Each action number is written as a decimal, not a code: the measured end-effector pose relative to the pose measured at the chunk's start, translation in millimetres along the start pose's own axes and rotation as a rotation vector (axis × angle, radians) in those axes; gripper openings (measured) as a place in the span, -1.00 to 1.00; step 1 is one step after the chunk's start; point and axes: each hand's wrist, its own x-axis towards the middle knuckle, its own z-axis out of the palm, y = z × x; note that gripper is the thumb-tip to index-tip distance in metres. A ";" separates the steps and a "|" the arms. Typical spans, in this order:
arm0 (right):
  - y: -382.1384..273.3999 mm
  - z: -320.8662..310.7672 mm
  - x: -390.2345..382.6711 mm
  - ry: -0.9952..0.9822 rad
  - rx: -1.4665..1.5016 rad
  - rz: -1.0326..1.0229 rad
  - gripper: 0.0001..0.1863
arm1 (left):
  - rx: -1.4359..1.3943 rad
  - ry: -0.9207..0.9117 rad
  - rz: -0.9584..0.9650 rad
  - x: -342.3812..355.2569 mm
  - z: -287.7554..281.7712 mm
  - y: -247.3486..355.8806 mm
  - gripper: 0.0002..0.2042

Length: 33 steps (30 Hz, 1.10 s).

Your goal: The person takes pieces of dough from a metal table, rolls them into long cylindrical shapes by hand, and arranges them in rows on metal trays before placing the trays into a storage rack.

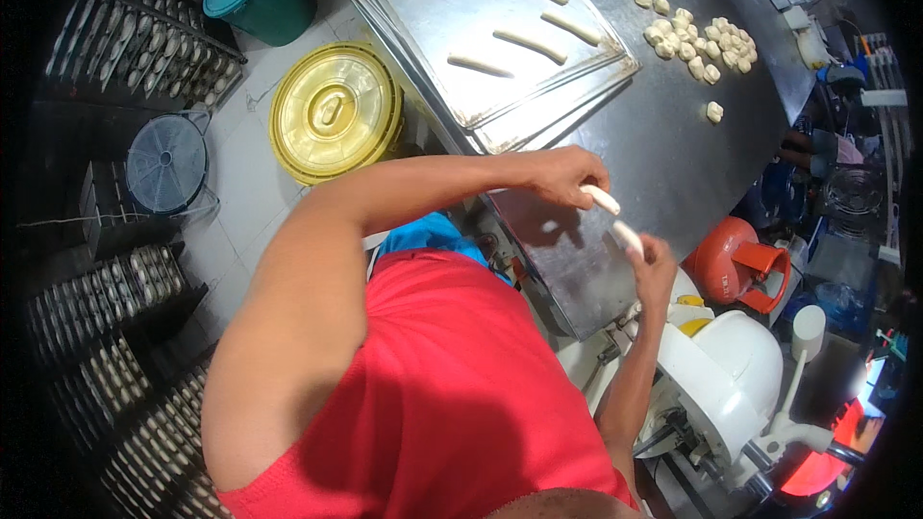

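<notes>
Pale, smooth and round-ended, the upper dough length sits in the curled, closed fingers of the left hand above the steel table, and the lower dough length, just apart from it, is pinched at its end by the right hand; too hard a squeeze could flatten either soft piece, too loose a hold could drop it. Farther off, slim dough sticks lie on a shiny, flat metal tray, and knobbly dough lumps crowd together, their touching sides liable to stick.
</notes>
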 end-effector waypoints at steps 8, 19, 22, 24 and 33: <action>-233.1 89.0 188.5 0.042 0.136 -0.659 -0.68 | 0.523 0.395 -0.121 -102.4 -232.5 -26.9 -0.68; -312.5 196.3 244.5 -0.077 -0.179 -0.943 -0.58 | 0.543 0.557 -0.186 -167.7 -271.0 -109.5 -0.64; -317.2 205.7 236.1 -0.155 -0.329 -0.789 -0.66 | 0.452 0.513 -0.213 -169.1 -282.7 -110.6 -0.68; -319.9 211.5 236.2 -0.107 -0.300 -0.731 -0.69 | 0.474 0.527 -0.147 -167.2 -287.9 -111.9 -0.73; -296.3 159.4 261.5 0.137 -0.159 -0.481 -0.68 | 0.413 0.753 -0.252 -185.8 -263.7 -85.2 -0.67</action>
